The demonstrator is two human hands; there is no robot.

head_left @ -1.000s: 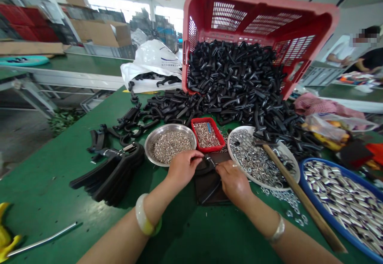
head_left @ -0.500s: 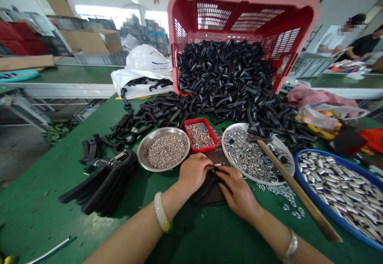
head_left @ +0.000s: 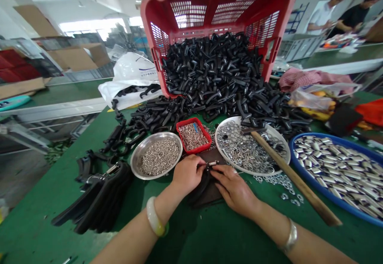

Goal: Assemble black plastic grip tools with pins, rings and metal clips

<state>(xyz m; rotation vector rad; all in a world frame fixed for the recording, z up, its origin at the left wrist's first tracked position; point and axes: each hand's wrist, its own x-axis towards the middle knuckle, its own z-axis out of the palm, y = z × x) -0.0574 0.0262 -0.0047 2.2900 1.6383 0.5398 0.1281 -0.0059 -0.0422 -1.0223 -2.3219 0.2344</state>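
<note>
Left hand [head_left: 188, 174] and right hand [head_left: 235, 190], both pinching small metal clip [head_left: 213, 163] on dark plastic piece [head_left: 206, 188]; we risk a slip dropping it among loose washers [head_left: 277, 180].

Here at twelve o'clock the red moulded plastic crate [head_left: 167, 16] is tipping its mesh wall over matt black plastic hook-shaped parts [head_left: 215, 72], and at four o'clock a pale wooden hammer handle [head_left: 299, 184] is showing a smooth grain. At three o'clock a glossy blue plastic basin [head_left: 329, 138] is gleaming, while at ten o'clock a polished steel bowl [head_left: 134, 160] is shining above the matt green table top [head_left: 38, 224].
</note>
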